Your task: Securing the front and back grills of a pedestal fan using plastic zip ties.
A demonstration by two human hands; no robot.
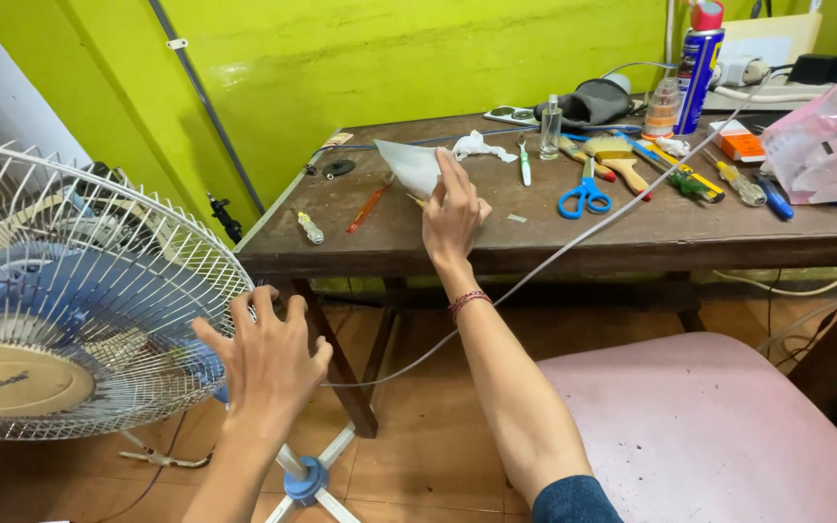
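Note:
My right hand reaches over the front of a wooden table and holds a white sheet of paper by its near corner. My left hand is spread open, fingers apart, right beside the wire guard of a fan with blue blades, at its lower right rim. The left hand holds nothing. The fan stands on a white stand with a blue hub on the tiled floor.
On the table lie blue-handled scissors, brushes, screwdrivers, a small glass bottle, a spray can, a crumpled tissue and a pink plastic bag. A white cable hangs off the table. A pink seat is at lower right.

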